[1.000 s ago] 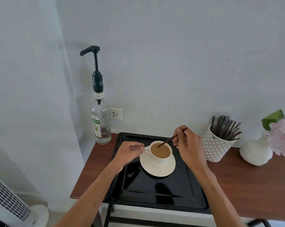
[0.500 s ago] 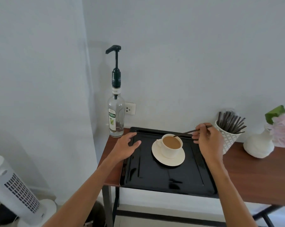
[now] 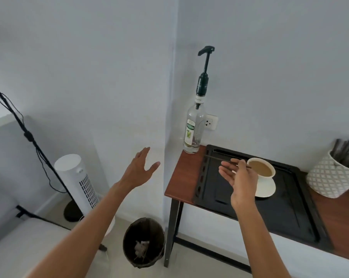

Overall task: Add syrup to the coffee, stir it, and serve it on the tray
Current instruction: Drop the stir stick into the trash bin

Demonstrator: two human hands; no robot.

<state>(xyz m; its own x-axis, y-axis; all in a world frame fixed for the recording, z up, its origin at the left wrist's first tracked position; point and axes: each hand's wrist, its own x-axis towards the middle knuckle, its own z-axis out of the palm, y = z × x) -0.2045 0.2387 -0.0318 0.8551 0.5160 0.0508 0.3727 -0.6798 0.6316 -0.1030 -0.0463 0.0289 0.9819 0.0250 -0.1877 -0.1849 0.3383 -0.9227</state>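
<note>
Two hands: left hand [image 3: 138, 171] spread, empty; right hand [image 3: 239, 179] pinches stir stick [image 3: 219, 158] above tray [image 3: 255, 199].

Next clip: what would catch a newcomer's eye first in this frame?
Probably the two bare forearms reaching in: the left hand spread open in mid-air off the table's left end, the right hand pinching a thin dark stir stick over the black tray. Next, the white cup of milky coffee on its saucer on that tray, and the tall pump-topped syrup bottle at the table's back-left corner.

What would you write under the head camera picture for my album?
Right hand holds a stir stick beside the coffee cup on the black tray.
</note>
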